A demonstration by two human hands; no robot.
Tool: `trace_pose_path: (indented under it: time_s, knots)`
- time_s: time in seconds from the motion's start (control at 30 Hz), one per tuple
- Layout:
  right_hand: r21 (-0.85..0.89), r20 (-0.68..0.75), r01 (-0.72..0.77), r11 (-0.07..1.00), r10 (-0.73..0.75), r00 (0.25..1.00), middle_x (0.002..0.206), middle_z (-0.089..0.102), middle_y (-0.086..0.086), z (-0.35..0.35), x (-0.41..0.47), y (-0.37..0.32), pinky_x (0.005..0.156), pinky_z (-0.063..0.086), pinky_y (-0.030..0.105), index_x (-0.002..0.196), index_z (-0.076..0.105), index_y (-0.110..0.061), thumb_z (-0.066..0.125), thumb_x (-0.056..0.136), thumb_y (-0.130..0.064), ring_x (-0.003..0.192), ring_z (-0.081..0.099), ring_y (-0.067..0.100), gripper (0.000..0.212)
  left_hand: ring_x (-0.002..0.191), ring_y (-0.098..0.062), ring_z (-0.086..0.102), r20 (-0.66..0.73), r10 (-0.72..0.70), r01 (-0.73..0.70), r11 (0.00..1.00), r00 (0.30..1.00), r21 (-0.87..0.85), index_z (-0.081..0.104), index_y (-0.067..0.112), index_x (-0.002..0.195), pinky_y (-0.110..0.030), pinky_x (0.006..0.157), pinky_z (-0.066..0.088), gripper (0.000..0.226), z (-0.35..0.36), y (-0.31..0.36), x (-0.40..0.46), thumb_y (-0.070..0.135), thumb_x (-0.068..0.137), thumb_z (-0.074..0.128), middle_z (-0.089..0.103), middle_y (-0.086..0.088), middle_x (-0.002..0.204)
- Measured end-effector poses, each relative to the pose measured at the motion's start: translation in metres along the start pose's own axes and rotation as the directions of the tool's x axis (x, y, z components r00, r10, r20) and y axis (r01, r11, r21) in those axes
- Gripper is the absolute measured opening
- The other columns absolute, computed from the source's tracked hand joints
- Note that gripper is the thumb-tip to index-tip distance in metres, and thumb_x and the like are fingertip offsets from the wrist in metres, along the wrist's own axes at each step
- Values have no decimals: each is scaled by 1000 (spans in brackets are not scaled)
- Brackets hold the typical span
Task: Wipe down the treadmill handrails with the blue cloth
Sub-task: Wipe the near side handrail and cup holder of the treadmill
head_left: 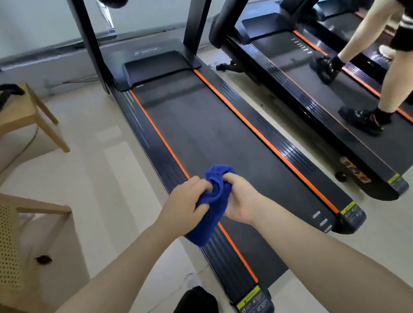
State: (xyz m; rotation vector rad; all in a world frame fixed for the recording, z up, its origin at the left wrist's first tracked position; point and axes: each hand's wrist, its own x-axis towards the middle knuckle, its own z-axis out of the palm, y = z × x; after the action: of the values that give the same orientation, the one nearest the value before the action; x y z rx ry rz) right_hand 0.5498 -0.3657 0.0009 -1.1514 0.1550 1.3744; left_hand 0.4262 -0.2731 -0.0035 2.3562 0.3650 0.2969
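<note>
Both hands gripped the blue cloth (211, 206) bunched between them: the left hand (183, 204) at nine o'clock, the right hand (240, 201) at three o'clock, fingers (200, 182) curled shut into its folds. A tail hung toward six. Beyond, at twelve o'clock, stretched the treadmill (197, 122) belt.

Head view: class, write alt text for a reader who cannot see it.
Both hands, left hand and right hand, bunch a blue cloth above the rear of a black treadmill with orange stripes. Another person's legs walk on the neighbouring treadmill; wooden chairs stand left.
</note>
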Motion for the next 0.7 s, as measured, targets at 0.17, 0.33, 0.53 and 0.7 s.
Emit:
trace_pose_path:
  time_s: [0.17,0.33,0.53,0.7]
  knots:
    - [136,206,109,985,-136,969,97,66,19,30,22,-65,77,50,40,98,61,1,32,88,-9,85,66,30,32,80,-33,52,12,155,-151,937,988,314,49,15,81,-35,68,43,17,-35,-25,58,7,68,41,59,-12,113]
    - [4,238,141,990,-138,961,100,71,12,54,44,-105,72,56,35,106,65,-6,48,95,-26,89,70,23,28,87,-26,48,97,263,-273,798,960,537,65,19,96,-30,75,43,47,-71,-33,99,-11,61,54,57,-8,124]
    - [-108,41,112,988,-108,993,101,70,12,63,96,-157,69,56,34,111,60,-9,54,90,-18,87,68,25,24,102,-29,58,161,298,-338,818,941,465,55,22,117,-37,83,52,52,-88,-48,142,1,73,37,51,-10,131]
    - [34,146,25,999,-30,989,130,56,11,64,156,-223,109,35,42,112,58,-14,51,93,-33,122,52,27,27,90,-5,55,-356,130,-36,966,925,258,48,25,114,-17,77,48,37,-129,-42,196,13,81,35,49,11,113]
